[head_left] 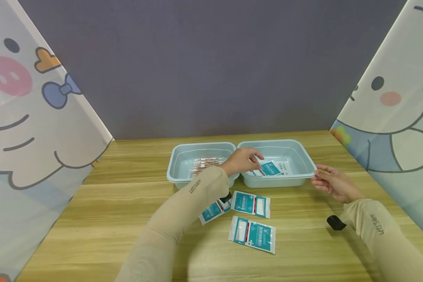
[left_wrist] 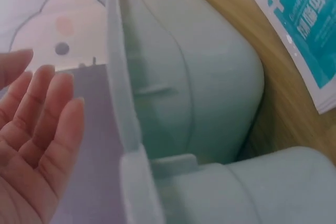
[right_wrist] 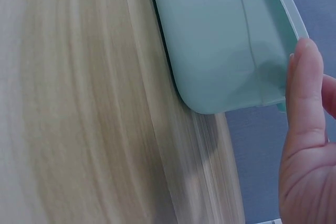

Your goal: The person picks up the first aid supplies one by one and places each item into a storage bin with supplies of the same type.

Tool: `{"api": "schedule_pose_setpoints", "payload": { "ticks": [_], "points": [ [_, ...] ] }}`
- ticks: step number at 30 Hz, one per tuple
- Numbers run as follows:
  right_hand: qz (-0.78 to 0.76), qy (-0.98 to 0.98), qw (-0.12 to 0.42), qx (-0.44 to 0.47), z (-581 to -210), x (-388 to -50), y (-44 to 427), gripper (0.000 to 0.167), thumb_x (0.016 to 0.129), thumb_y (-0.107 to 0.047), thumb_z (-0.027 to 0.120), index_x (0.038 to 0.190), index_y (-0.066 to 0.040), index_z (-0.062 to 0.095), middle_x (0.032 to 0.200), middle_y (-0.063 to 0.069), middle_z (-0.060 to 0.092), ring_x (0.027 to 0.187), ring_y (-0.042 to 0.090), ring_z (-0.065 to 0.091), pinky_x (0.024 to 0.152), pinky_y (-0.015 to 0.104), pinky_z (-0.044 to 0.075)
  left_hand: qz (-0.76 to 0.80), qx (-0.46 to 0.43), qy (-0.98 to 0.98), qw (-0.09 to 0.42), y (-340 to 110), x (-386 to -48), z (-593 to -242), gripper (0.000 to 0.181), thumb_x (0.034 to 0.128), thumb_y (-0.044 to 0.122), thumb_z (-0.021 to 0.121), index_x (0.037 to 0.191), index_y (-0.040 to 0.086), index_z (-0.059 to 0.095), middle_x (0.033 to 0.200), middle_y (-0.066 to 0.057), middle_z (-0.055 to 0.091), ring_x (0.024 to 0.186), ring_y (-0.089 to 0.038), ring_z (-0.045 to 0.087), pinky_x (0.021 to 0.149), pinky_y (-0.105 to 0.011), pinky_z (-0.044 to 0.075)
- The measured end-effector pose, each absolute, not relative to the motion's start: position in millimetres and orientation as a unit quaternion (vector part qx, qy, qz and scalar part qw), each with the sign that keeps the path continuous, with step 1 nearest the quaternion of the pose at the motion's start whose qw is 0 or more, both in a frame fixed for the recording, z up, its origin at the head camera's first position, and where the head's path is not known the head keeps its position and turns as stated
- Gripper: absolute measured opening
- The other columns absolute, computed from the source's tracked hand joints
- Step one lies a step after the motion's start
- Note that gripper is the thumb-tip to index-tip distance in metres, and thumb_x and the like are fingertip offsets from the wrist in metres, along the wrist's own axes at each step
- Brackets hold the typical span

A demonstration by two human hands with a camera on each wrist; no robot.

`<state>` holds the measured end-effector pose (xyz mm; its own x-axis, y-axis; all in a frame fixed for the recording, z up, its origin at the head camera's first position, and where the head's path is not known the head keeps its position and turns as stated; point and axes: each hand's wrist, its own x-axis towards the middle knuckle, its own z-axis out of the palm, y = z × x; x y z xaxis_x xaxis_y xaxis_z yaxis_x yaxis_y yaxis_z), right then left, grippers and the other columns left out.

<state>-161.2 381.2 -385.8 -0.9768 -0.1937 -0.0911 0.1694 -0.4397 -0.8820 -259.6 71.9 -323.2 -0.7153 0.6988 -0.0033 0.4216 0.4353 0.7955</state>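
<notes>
My left hand hovers over the left side of the right-hand bin, its fingers loosely bent and holding nothing; the left wrist view shows this hand beside the bin's rim. Inside that bin, teal-and-white packets lie near the fingertips. With thumb and fingers, my right hand pinches the bin's near right corner. In the right wrist view, the thumb of this hand rests against the rim of the pale green bin.
Touching or nearly touching on the left, another bin holds a bundle of thin sticks, partly behind my left arm. Several flat packets lie in front of the bins, including one packet nearest me. A grey panel stands behind the wooden table.
</notes>
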Motion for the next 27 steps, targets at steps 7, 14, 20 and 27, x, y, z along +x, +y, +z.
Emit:
{"api": "schedule_pose_setpoints", "payload": {
  "ticks": [7,14,20,27],
  "points": [
    [-0.848,0.519,0.11,-0.014,-386.7,-160.6,383.0,0.023,0.099,-0.001,0.049,0.104,-0.018,0.063,0.082,0.012,0.07,0.073,0.016,0.07,0.067,0.024,0.055,0.371,0.378,0.83,0.172,68.2,-245.8,-315.7,0.026,0.0912,0.009,0.065,0.117,0.008,0.064,0.088,-0.002,0.069,0.082,-0.017,0.065,0.072,-0.023,0.049],
    [-0.847,0.517,0.12,-0.02,-384.6,-162.6,384.1,0.022,0.099,0.0,0.048,0.105,-0.017,0.06,0.082,0.013,0.07,0.073,0.017,0.071,0.067,0.024,0.055,0.342,0.401,0.833,0.167,62.8,-240.9,-311.1,0.035,0.0894,0.013,0.069,0.123,0.008,0.061,0.092,-0.001,0.07,0.078,-0.01,0.064,0.077,-0.022,0.048],
    [-0.847,0.518,0.12,-0.012,-383.3,-162.9,383.7,0.019,0.098,-0.001,0.05,0.104,-0.017,0.059,0.082,0.013,0.069,0.073,0.018,0.071,0.067,0.025,0.056,0.315,0.386,0.852,0.16,59.4,-234.2,-308.2,0.031,0.0882,0.014,0.071,0.118,0.01,0.064,0.089,0.001,0.068,0.082,-0.01,0.061,0.077,-0.022,0.047],
    [-0.846,0.519,0.117,-0.011,-385.0,-162.3,384.6,0.021,0.099,-0.001,0.049,0.104,-0.018,0.059,0.082,0.014,0.069,0.073,0.018,0.071,0.067,0.025,0.056,0.297,0.369,0.863,0.178,53.9,-223.9,-314.3,0.026,0.0888,0.016,0.07,0.114,0.014,0.067,0.086,0.006,0.065,0.082,-0.008,0.06,0.075,-0.022,0.047]
  ]
}}
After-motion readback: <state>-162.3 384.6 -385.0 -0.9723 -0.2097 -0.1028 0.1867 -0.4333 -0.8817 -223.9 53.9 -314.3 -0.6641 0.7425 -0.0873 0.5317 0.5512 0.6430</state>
